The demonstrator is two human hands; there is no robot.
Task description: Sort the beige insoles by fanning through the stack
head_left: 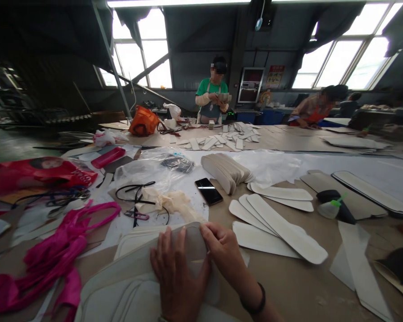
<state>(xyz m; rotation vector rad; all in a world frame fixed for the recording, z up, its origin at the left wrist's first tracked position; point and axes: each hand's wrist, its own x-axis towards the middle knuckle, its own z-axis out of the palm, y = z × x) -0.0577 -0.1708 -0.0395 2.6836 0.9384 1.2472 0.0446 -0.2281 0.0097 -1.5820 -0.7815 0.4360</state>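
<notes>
Both hands worked one pale rounded insole piece atop the stack at the counter edge: my left hand lay flat, released; my right hand pinched its edge. Several finished pale strips lay fanned nearby; a stacked pile remained.

Daylight pours through large windows at the back left and skylights at the upper right, both blown out to near white, while the ceiling and left wall fall into deep shadow. The worktable is evenly, softly lit with faint shadows. Wide-angle distortion bends and stretches the edges, and the picture is slightly soft, especially near the hands at the bottom.
</notes>
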